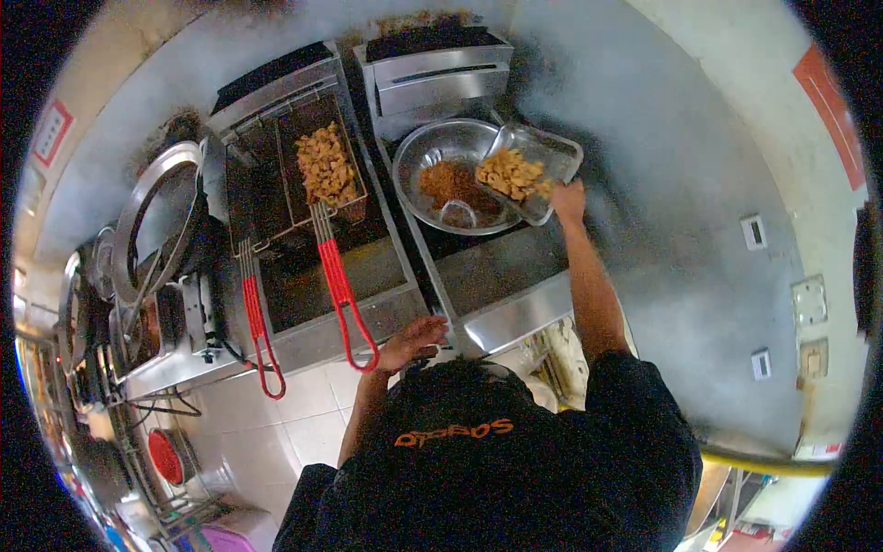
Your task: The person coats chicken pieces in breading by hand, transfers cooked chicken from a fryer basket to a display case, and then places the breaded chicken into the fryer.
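Note:
My right hand (pixel 568 201) grips the near edge of a shiny rectangular pan (pixel 559 152), which is tilted over the right side of a large metal bowl (pixel 412 198). Golden fried pieces (pixel 511 175) lie toward the pan's low side. Inside the bowl are a heap of reddish-brown crumbs (pixel 452 182) and what looks like a metal handle or scoop. My left hand (pixel 412 344) holds nothing; its fingers are apart near the counter's front edge, right of a red-handled fryer basket (pixel 342 285). That basket holds more browned fried pieces (pixel 326 166).
Left of the filled basket is a second red-handled basket (pixel 258 322) in the fryer (pixel 354 308). Farther left stand a large round metal pan (pixel 138 207) and other cookware. A metal wall (pixel 681 212) rises at the right. A red round container (pixel 167 455) sits low at the left.

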`<state>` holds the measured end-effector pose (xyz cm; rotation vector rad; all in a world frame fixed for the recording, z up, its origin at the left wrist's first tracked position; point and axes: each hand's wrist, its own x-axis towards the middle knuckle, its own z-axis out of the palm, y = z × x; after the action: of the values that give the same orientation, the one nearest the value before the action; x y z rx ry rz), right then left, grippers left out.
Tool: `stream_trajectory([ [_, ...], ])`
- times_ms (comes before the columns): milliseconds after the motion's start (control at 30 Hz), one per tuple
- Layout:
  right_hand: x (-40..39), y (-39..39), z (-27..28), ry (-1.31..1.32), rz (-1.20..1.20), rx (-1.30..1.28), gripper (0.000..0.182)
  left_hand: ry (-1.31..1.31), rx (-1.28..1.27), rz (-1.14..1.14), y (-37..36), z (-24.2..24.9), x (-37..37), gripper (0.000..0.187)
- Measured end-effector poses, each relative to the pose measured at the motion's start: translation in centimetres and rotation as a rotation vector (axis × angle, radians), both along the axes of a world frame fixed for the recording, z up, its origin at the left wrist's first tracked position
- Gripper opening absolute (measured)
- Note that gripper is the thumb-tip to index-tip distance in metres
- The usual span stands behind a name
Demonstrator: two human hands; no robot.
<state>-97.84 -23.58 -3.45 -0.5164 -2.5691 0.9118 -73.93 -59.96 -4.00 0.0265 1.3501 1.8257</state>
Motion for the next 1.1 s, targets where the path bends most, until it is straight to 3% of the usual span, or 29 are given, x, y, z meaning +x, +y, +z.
stream_trajectory([
  [33, -1.4, -0.7, 0.1, -0.096, -0.139, 0.149, 0.044, 0.054, 0.078, 0.019, 0.2, 0.0, -0.3, 0.053],
  [67, -2.5, -1.1, -0.1, -0.101, -0.124, 0.148, 0.044, 0.049, 0.075, 0.034, 0.6, -0.1, -0.5, 0.053],
  [133, -3.9, -2.0, -0.5, 0.006, -0.048, 0.175, 0.046, 0.136, -0.003, 0.137, 1.0, 0.4, -0.8, 0.045],
  [233, -4.7, -2.9, -1.2, 0.146, 0.096, 0.227, 0.048, 0.199, 0.034, 0.233, 0.9, 0.4, -1.3, 0.047],
  [367, -4.1, -3.3, -0.7, 0.454, 0.322, 0.435, 0.050, 0.104, -0.095, 0.299, 1.1, 2.1, -1.8, 0.048],
  [533, -2.5, -2.6, 0.3, 0.560, 0.324, 0.419, 0.056, 0.101, -0.070, 0.269, 0.8, 0.6, -2.2, 0.047],
  [600, -1.8, -2.5, 0.4, 0.668, 0.157, 0.272, 0.054, 0.105, -0.054, 0.249, 0.4, -0.3, -2.4, 0.047],
  [633, -1.4, -2.8, 0.7, 0.686, 0.092, 0.079, 0.050, 0.086, -0.067, 0.227, 0.5, -0.1, -2.8, 0.048],
  [667, -0.7, -3.2, 1.0, 0.684, 0.088, 0.083, 0.050, 0.067, -0.080, 0.207, 0.5, -0.1, -3.3, 0.049],
  [733, 2.4, -4.5, 1.6, 0.603, -0.140, -0.159, 0.048, 0.083, -0.084, 0.172, 0.6, -0.3, -4.1, 0.050],
  [800, 4.9, -4.9, -1.8, 0.659, -0.079, -0.751, 0.046, 0.102, -0.093, 0.156, 0.8, -1.0, -4.5, 0.052],
  [867, 9.6, -8.4, 0.5, 0.522, -0.140, -1.188, 0.048, 0.061, -0.036, 0.203, 1.6, -2.5, -4.8, 0.058],
  [933, 13.1, -9.4, -2.2, 0.381, -0.054, -1.285, 0.048, 0.069, 0.070, 0.174, 2.2, -2.1, -5.5, 0.065],
  [1000, 15.9, -11.7, -4.0, 0.269, -0.228, -1.255, 0.047, 0.082, 0.065, 0.228, 3.7, -0.9, -6.1, 0.070],
  [1033, 17.0, -13.0, -3.1, 0.266, -0.217, -1.254, 0.047, 0.035, 0.096, 0.347, 4.7, -4.2, -6.4, 0.084],
  [1100, 19.0, -15.0, -0.2, 0.057, -0.267, -1.366, 0.051, 0.113, 0.092, 0.399, 4.6, -3.8, -6.5, 0.083],
])
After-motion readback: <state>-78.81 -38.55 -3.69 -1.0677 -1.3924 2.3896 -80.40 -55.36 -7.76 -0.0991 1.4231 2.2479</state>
